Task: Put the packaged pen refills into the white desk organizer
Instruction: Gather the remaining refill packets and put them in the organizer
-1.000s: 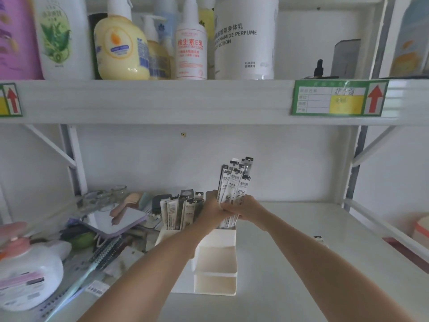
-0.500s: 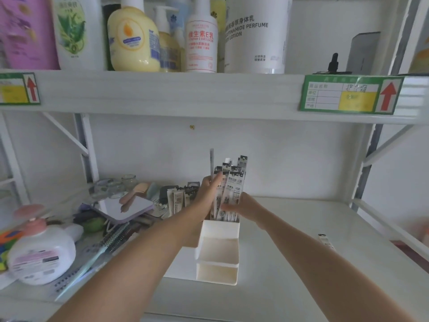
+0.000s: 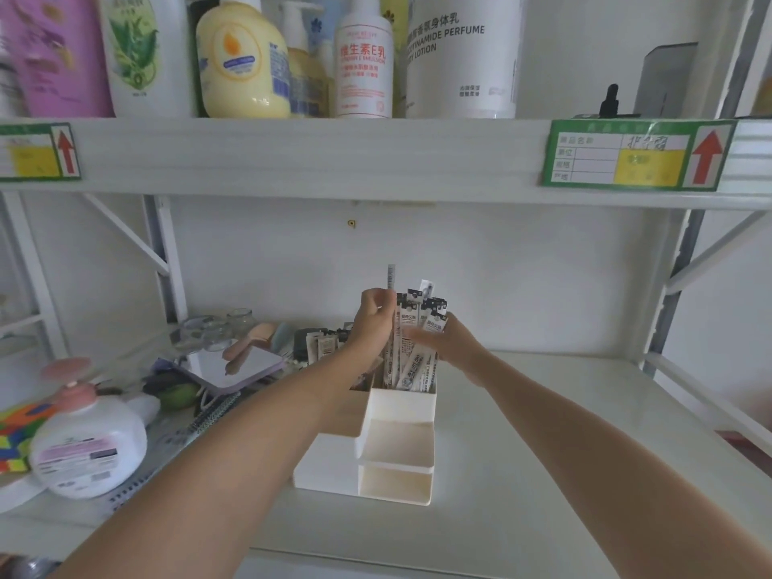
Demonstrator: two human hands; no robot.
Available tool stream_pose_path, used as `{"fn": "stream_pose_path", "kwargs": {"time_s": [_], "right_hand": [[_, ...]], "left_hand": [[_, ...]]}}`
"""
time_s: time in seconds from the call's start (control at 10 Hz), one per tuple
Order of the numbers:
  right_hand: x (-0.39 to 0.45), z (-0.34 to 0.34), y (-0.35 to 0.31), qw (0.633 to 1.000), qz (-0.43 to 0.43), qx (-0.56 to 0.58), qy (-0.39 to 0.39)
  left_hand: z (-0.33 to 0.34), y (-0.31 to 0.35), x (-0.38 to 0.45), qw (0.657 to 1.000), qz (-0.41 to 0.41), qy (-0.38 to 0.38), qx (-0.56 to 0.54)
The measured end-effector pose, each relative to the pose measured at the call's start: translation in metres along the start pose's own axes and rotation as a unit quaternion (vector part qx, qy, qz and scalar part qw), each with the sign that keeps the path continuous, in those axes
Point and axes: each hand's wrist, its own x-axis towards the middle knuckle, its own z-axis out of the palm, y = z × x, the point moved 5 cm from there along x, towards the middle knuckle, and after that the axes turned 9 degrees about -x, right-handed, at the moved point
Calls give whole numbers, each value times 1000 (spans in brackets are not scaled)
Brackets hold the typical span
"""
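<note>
Since the earlier frame, one refill (image 3: 391, 286) has been lifted above the bundle of packaged pen refills (image 3: 411, 348), pinched in the left hand (image 3: 373, 317). The bundle stands upright in the rear right compartment of the white desk organizer (image 3: 399, 415) on the shelf (image 3: 543, 432), steadied by the right hand (image 3: 453, 342), whose fingers seem loosely curled against it. Long axes run vertical, header cards up. The lifted piece should be lowered straight, kept parallel to the bundle.

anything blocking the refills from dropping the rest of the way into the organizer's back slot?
Nothing visible. The refills already stand upright in the organizer's tall rear compartment, with the left hand and right hand on either side of them. The compartment's bottom is hidden by its wall.
</note>
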Motion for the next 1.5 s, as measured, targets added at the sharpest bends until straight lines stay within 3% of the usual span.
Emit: {"fn": "stream_pose_path", "kwargs": {"time_s": [0.3, 0.5, 0.6, 0.8, 0.9, 1.0, 1.1, 1.2, 1.3, 1.4, 1.5], "right_hand": [[-1, 13, -7, 999, -11, -44, -20], [-1, 9, -1, 999, -13, -51, -7], [-4, 9, 1, 999, -15, -47, -4], [-7, 12, 0, 998, 18, -59, -25], [-10, 7, 1, 996, 44, -63, -47], [-17, -11, 8, 990, 109, -85, -24], [-23, -47, 14, 988, 126, -65, 68], [-33, -101, 34, 963, 185, -44, 190], [-54, -146, 76, 929, 278, -31, 242], [-87, -168, 119, 932, 317, -106, 139], [-125, -170, 163, 914, 348, -207, -4]], "left_hand": [[-13, 33, 10, 995, 87, -16, -56], [-15, 9, -3, 999, 51, -14, -6], [-11, 4, -4, 999, -6, -15, 44], [-9, 24, -6, 994, -53, -68, 66], [-14, 36, -2, 996, -23, -57, 67], [-17, 59, -4, 992, 97, 33, 71], [12, 81, -17, 968, 223, 43, 103], [74, 82, -33, 963, 245, -6, 109], [133, 74, -50, 987, 157, -4, 26], [191, 39, -70, 995, -20, -72, 68], [230, -21, -108, 917, -299, -225, 137]]}}
